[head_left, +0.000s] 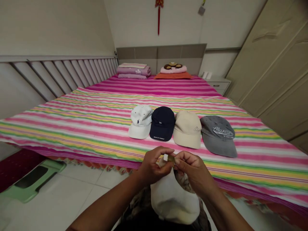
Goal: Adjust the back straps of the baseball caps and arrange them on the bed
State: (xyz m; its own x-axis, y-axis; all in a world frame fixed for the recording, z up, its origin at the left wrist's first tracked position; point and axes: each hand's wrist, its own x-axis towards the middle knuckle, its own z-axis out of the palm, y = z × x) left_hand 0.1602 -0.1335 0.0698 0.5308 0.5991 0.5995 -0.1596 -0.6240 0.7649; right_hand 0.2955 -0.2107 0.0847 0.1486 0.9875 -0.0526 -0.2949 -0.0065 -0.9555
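Note:
A cream-white cap (pixel 174 199) rests on my lap, its strap end raised toward the bed. My left hand (pixel 155 165) grips the cap's strap, with thumb and fingers at a small white piece of it. On the other side my right hand (pixel 192 166) pinches the strap near a brownish-gold part that looks like a buckle (pixel 171 158). Fingertips hide some of this part. Beyond my hands a row of caps lies on the bed: a white cap (pixel 141 120), a navy cap (pixel 162 123), a beige cap (pixel 187 130) and a grey cap (pixel 218 136).
The bed (pixel 84 112) has a striped cover, with folded purple bedding (pixel 133 71) and a pink pillow (pixel 173 69) at its head. A railing (pixel 72 75) runs along the left. A green stool (pixel 36 179) stands on the floor; a wardrobe (pixel 276 64) stands right.

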